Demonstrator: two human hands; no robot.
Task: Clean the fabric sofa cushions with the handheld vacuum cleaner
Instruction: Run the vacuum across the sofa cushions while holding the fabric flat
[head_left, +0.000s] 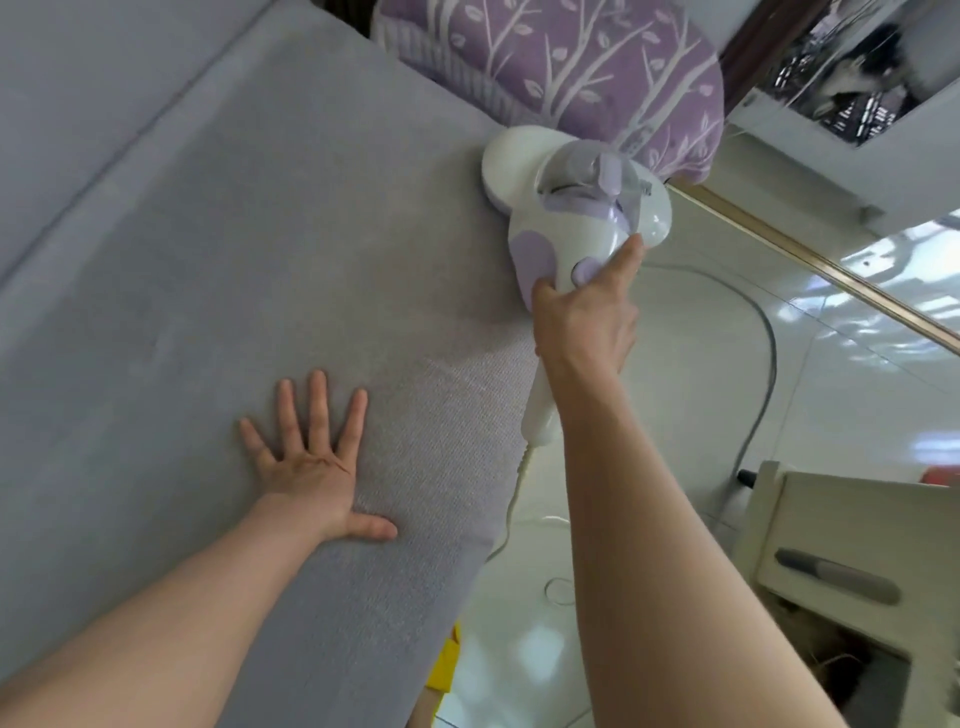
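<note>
A white and lilac handheld vacuum cleaner (566, 202) sits head-down on the grey fabric sofa cushion (260, 260), near the cushion's front edge and close to a purple patterned pillow (571, 67). My right hand (584, 317) grips the vacuum's handle from behind, index finger stretched along its side. My left hand (311, 457) lies flat on the cushion with fingers spread, well to the left of the vacuum and nearer to me. The vacuum's white cord (514, 499) hangs from the handle end down to the floor.
Glossy white tile floor (701, 389) lies right of the sofa, with a grey cable (763, 364) curving across it. A cream cabinet (841, 571) with a grey handle stands at the lower right. Something yellow (447, 665) shows below the sofa edge.
</note>
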